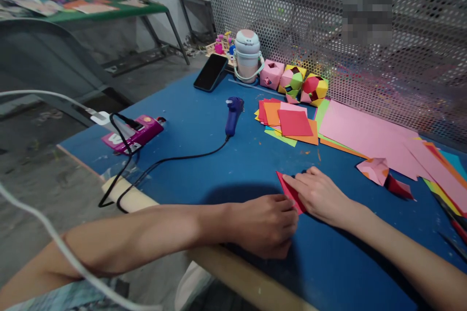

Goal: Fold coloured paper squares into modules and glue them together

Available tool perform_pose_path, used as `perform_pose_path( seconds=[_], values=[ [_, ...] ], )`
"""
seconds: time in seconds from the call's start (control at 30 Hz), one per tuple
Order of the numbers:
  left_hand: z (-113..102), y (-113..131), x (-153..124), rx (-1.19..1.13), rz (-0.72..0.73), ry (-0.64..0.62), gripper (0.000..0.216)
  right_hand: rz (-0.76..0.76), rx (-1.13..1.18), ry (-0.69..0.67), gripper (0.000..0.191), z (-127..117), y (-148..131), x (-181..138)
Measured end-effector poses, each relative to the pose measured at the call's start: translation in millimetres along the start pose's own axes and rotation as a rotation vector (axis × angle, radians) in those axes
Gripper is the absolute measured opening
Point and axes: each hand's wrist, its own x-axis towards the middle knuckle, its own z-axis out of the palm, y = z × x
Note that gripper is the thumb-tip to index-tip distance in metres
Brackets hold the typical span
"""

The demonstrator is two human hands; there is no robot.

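Observation:
A small piece of red paper (282, 182), folded to a narrow point, lies on the blue table near its front edge. My left hand (268, 223) is closed over the paper's near end, its fingers curled and hiding part of it. From the right, my right hand (321, 194) presses the far part of the paper with its fingertips, the other fingers bent in. Beyond my hands is a stack of coloured paper squares (295, 122), a red one on top. To the right lie a pink folded piece (374, 170) and a dark red folded piece (399, 187).
A blue glue gun (233, 116) trails its cord to a magenta power strip (136, 133). Along the back stand a phone (210, 73), a flask (247, 56) and folded paper balls (292, 80). Large paper sheets (365, 129) and scissors (456, 221) lie right, before a perforated metal panel (310, 14).

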Motion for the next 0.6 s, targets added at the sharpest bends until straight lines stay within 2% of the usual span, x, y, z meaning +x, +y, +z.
perform_pose_path(
  seconds=[0.17,0.43,0.6],
  values=[
    [-2,-1,1,0.009,0.003,-0.021,0.02,0.08,0.025,0.047,0.03,0,1,-13],
    [-5,0,0,0.012,-0.015,-0.054,0.021,0.093,0.35,0.16,0.028,18,19,2],
    [-5,0,1,0.003,-0.013,-0.046,0.02,0.091,0.428,0.223,0.028,27,26,3]
  ],
)
